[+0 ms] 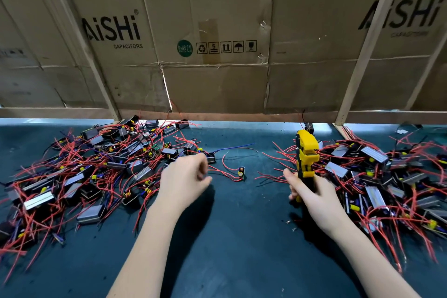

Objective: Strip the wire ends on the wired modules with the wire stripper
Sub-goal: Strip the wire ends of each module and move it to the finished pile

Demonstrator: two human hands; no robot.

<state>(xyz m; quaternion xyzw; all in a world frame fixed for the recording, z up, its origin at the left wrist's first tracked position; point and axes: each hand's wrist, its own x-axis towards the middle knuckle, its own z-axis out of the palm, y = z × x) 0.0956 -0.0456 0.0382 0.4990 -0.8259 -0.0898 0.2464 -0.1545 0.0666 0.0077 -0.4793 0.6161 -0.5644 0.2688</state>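
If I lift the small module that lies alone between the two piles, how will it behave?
The small module probably is light. It stands on edge, so it may tip. Its thin red wires curve loosely on the mat, so they likely dangle.

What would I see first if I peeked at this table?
Probably the bright yellow wire stripper, standing up in the right hand near the middle. Next, the two big tangles of red wires and little boxes: one pile on the left and one pile on the right of the dark table. Behind them stands a wall of brown cardboard.
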